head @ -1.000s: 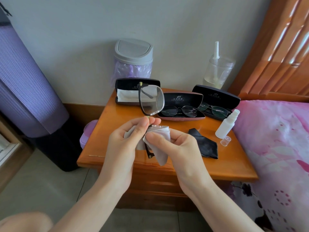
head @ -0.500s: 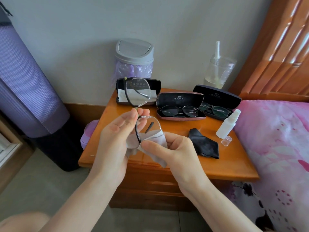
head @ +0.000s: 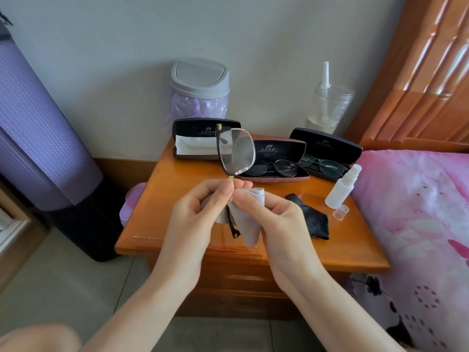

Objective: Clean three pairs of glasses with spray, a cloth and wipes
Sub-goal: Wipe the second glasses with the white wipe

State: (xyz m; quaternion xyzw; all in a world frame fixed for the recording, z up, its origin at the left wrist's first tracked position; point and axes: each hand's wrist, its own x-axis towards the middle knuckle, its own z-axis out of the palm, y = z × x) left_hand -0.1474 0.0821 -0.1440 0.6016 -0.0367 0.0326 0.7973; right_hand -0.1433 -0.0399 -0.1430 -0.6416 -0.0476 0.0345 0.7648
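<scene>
Glasses [head: 236, 153] held upright over the nightstand's [head: 177, 224] front edge. Left hand [head: 195, 217] pinches the frame at the bridge; right hand [head: 276, 219] closed around a grey cloth [head: 250, 224] wrapped over the lower lens. Behind: black cloth [head: 312, 219], spray bottle [head: 342, 186] with cap [head: 340, 211] off beside it, then three open cases, two holding glasses.

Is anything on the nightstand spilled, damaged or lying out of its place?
Nothing is spilled or broken. Only the spray bottle stands uncapped, its clear cap lying loose beside it, and a black cloth lies crumpled nearby.
</scene>
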